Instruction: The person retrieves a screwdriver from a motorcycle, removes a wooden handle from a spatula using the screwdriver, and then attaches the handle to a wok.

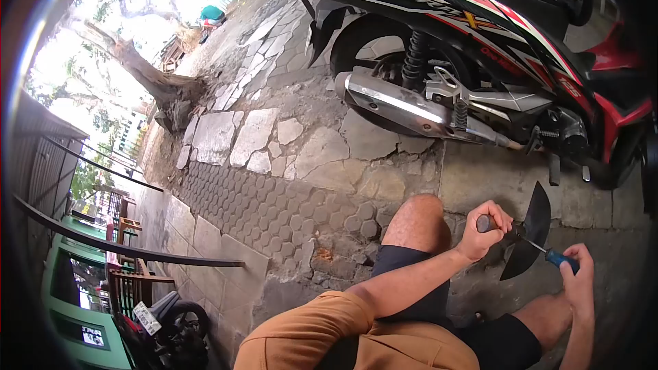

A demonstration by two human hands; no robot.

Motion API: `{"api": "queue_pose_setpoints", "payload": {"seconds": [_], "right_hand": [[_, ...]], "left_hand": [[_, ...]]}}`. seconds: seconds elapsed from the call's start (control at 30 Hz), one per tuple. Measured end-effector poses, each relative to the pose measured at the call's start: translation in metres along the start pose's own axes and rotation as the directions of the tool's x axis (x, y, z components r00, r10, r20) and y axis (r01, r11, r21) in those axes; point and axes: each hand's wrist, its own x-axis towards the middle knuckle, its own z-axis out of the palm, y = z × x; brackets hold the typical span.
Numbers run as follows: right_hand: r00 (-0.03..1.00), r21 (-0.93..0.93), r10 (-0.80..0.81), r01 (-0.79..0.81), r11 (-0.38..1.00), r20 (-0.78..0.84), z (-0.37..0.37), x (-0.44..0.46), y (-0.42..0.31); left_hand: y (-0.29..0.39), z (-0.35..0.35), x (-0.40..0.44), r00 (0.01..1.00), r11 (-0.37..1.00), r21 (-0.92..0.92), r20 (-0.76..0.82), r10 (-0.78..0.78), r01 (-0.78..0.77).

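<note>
My left hand (485, 229) is wrapped round the brown, round-ended handle (486, 223) of a hand tool. Its wide dark metal blade (537, 223) tapers to a point at both ends; the exact kind of tool is unclear. In my right hand (580, 270) is a screwdriver (562, 260) with a blue handle. The thin metal shaft reaches across the blade toward the tool's neck, near my left fingers. Whether the tip touches the neck cannot be made out. Both hands are in front of my bent knees, above the pavement.
A black and red motorcycle (480, 34) stands close by, its silver exhaust (397, 103) toward me. Broken stone slabs and hexagonal pavers (253, 199) cover the ground. A tree trunk (140, 68), dark metal rails (130, 250) and another parked motorbike (181, 332) are at the left.
</note>
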Motion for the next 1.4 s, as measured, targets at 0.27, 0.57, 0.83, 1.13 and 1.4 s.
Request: {"api": "queue_pose_setpoints", "payload": {"seconds": [0.27,0.57,0.83,1.13,1.4], "right_hand": [[0.894,0.463,0.448,-0.400,0.791,0.006,-0.004,-0.007,-0.027],[0.990,-0.012,-0.139,0.139,0.990,0.009,-0.001,-0.002,0.001],[0.995,-0.095,0.092,-0.095,0.991,-0.036,0.005,-0.002,-0.006],[0.934,0.486,0.356,-0.310,0.817,-0.003,0.003,-0.002,-0.012],[0.983,-0.072,-0.184,0.183,0.981,0.000,-0.003,0.005,0.011]], "left_hand": [[0.004,0.000,0.003,1.000,0.999,0.022,-0.012,-0.025,0.026],[-0.007,-0.008,0.006,0.991,0.989,0.064,-0.026,0.132,-0.130],[-0.002,-0.014,0.008,0.999,0.999,0.005,-0.026,0.031,-0.031],[-0.005,-0.018,0.010,0.999,0.999,0.004,-0.004,0.046,-0.046],[-0.003,-0.015,0.012,0.999,0.998,-0.037,-0.024,0.040,-0.041]]}}
